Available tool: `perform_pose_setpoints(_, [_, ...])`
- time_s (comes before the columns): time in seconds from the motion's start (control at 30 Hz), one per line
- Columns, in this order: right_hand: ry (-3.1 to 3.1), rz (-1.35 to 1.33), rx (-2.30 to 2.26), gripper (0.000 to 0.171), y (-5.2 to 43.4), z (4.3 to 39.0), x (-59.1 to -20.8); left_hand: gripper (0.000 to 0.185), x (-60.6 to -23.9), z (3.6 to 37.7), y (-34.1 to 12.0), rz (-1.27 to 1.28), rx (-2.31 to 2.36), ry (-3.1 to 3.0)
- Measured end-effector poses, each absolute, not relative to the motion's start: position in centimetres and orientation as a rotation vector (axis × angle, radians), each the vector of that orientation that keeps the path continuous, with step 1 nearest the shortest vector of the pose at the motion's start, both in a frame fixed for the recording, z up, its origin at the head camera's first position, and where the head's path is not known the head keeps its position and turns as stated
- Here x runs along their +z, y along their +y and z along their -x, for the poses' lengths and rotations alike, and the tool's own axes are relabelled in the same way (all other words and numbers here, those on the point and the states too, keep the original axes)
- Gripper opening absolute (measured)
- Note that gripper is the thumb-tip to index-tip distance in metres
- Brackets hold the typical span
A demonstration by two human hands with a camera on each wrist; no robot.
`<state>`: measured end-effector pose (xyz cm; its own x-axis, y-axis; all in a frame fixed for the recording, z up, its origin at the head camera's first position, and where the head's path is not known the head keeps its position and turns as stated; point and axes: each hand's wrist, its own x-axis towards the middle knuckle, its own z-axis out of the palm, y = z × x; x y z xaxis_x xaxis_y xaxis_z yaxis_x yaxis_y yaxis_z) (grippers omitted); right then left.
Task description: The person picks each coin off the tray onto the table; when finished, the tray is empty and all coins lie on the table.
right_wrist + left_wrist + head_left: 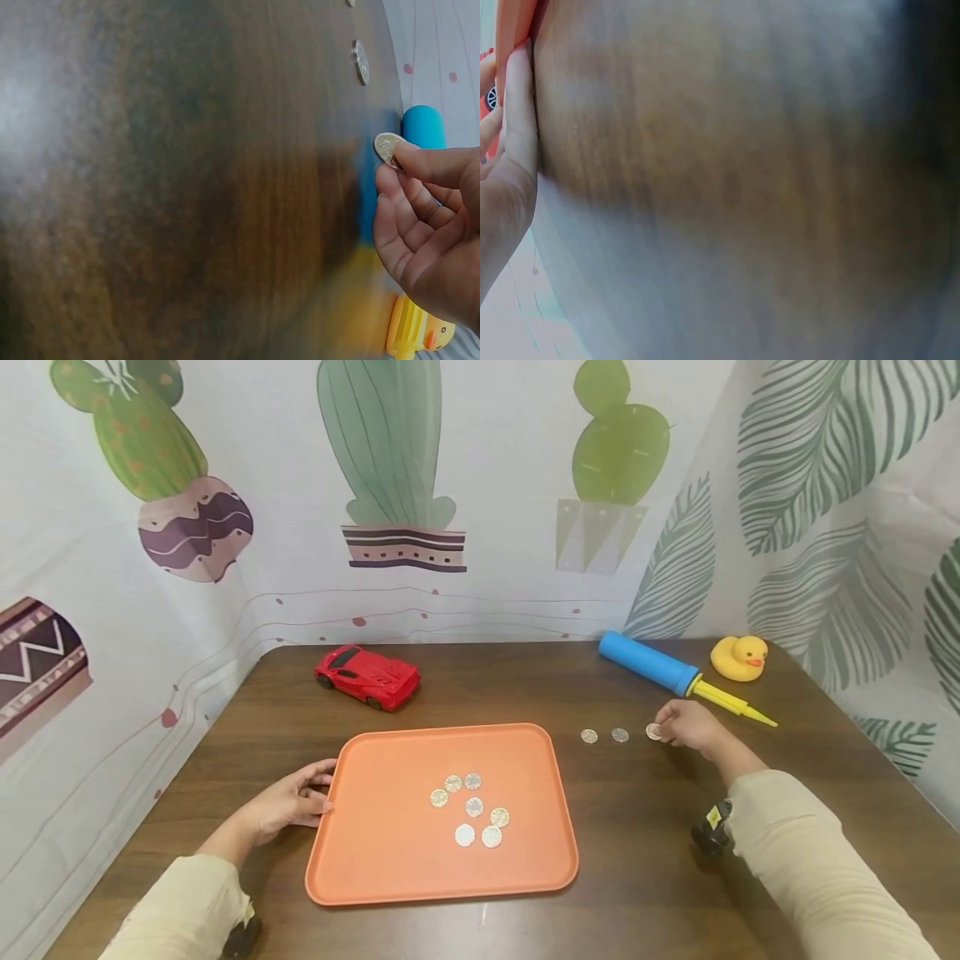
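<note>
My right hand [686,724] pinches a coin [386,145] between thumb and fingertips, at the right end of a row on the table. Left of it lie a silvery coin [619,735] and a gold-toned coin [589,736], flat on the wood. An orange tray [382,868] is in front of me, with several gold and silver coins [474,807] in its middle and right part. At the tray's left rim rests my left hand [288,803], thumb and fingertips against the edge. The left wrist view shows the thumb [521,112] reaching the orange rim.
A red toy car [367,677] stands behind the tray. At the back right lie a blue pump [648,662] with a yellow rod and nozzle, and a yellow rubber duck [738,658]. Behind the brown table [637,877] hangs a cloth [510,460] printed with cacti and leaves.
</note>
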<state>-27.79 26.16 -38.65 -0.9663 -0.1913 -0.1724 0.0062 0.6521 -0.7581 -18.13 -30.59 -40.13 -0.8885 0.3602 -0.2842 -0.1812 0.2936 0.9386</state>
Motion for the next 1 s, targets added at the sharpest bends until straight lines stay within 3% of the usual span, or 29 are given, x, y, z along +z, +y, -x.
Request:
perform_pose_setpoints(0.57, [2.754, 0.133, -1.086, 0.015, 26.20, 27.85, -39.05, 0.073, -40.09, 18.16, -30.48, -0.154, 1.620, 2.124])
perform_pose_setpoints(1.0, [2.766, 0.117, -1.021, 0.022, 26.16, 27.68, -38.63, 0.073, -39.98, 18.17, -30.37, -0.158, 1.621, 2.123])
